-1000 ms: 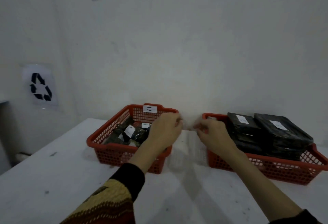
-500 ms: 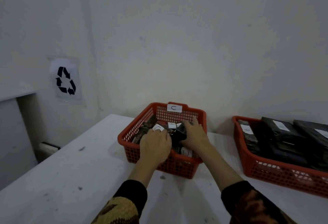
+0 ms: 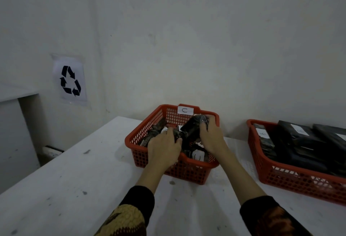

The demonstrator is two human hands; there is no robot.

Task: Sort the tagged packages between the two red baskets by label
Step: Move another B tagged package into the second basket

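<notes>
- right hand (image 3: pixel 210 138) grasps a black package (image 3: pixel 192 129), lifted in the left basket (image 3: pixel 187 170).
- left hand (image 3: pixel 164 147), at its 9 o'clock, fingers curled into the packages; grasp unclear.

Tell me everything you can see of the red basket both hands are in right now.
The red basket is plastic with mesh walls and a solid rim, standing upright on the white table near the wall. A white label marked C sits on its far rim. Dark wrapped packages with white tags fill it. The right hand grips one package; the left hand rests on others.
</notes>
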